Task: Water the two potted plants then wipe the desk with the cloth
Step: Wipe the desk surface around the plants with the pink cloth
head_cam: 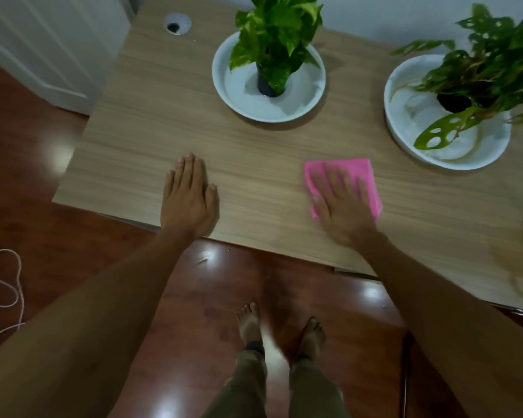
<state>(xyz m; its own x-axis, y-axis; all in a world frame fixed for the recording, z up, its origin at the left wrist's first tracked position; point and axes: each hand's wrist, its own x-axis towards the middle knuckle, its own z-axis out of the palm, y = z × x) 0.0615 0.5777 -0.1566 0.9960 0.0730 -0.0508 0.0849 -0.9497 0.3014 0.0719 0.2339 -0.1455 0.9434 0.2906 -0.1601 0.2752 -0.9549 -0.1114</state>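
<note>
My right hand (pixel 343 203) is flat on the pink cloth (pixel 366 176), fingers spread, pressing it to the desk (pixel 254 164) near the front edge. My left hand (pixel 189 197) lies flat and bare on the wood, well left of the cloth, holding nothing. Both plants sit behind the cloth in white dishes: one (pixel 277 34) back-left, the other (pixel 489 70) back-right. Water shows in both dishes, so watering looks done. I judge wiping is underway; how much desk remains, I cannot tell.
</note>
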